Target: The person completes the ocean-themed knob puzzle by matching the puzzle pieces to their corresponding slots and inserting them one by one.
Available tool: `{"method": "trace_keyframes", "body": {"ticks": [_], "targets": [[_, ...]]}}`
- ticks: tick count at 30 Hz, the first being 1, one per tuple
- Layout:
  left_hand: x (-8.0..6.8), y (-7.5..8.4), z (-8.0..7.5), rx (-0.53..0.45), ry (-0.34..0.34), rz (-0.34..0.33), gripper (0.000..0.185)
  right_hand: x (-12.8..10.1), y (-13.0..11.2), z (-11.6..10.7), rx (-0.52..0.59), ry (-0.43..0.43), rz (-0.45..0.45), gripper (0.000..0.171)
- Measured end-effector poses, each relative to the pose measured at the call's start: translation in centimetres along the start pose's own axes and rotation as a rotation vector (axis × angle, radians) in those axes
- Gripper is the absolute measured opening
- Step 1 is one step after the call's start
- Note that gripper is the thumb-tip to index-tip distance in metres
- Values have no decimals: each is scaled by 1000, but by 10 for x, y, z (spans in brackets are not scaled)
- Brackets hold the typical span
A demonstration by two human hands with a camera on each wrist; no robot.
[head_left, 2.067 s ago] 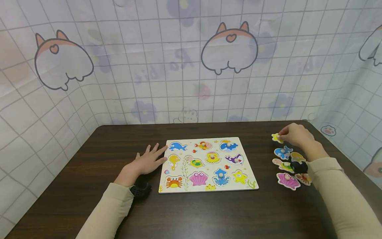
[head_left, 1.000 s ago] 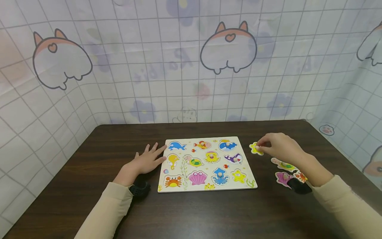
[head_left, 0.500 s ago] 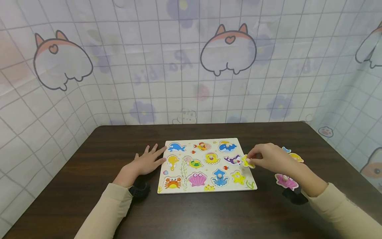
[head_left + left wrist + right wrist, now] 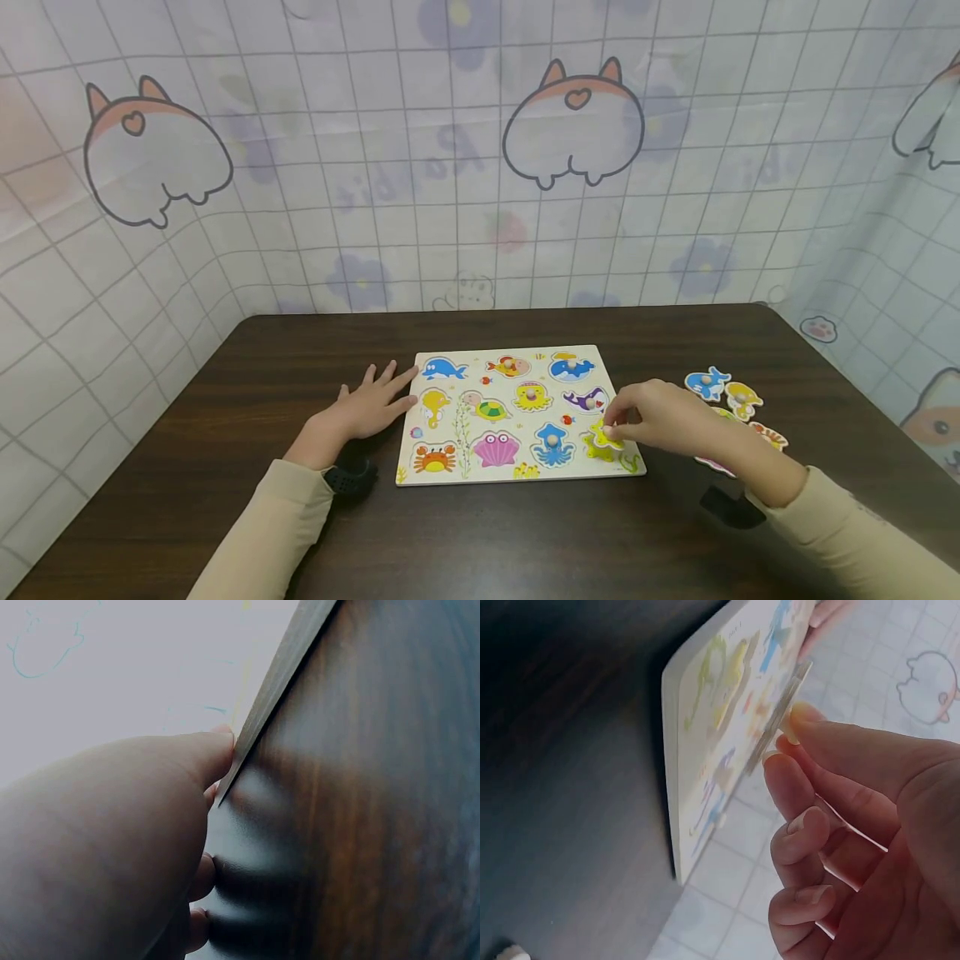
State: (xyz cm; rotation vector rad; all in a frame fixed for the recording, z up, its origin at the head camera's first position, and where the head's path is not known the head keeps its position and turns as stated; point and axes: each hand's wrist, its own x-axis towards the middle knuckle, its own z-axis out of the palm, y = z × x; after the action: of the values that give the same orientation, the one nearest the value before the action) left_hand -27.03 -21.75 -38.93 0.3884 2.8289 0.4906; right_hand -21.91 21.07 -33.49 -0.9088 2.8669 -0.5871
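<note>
A white wooden puzzle board (image 4: 465,475) with sea-animal pictures lies in the middle of the dark table. My right hand (image 4: 656,417) pinches a yellow starfish piece (image 4: 597,442) by its peg, low over the board's near right corner. In the right wrist view the starfish piece (image 4: 778,727) shows edge-on, tilted against the board (image 4: 676,757), held by my right hand (image 4: 832,802). My left hand (image 4: 367,404) lies flat on the table, fingertips touching the board's left edge. The left wrist view shows my left hand's fingers (image 4: 202,761) against the board's edge (image 4: 277,675).
Several loose pieces lie on the table to the right of the board: a blue whale (image 4: 705,382), a yellow seahorse (image 4: 742,397), an orange piece (image 4: 769,436) and a pink shell (image 4: 708,462) partly behind my wrist. A printed curtain surrounds the table.
My right hand picked the starfish piece from the far right of the table and carried it left and nearer, down to the board's near right corner. My left hand stayed put.
</note>
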Motion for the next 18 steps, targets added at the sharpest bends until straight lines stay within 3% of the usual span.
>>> {"method": "trace_keyframes", "body": {"ticks": [18], "targets": [[0,0,0,2,-1,4,67,5,-5,11,-30,-74,47,5]]}}
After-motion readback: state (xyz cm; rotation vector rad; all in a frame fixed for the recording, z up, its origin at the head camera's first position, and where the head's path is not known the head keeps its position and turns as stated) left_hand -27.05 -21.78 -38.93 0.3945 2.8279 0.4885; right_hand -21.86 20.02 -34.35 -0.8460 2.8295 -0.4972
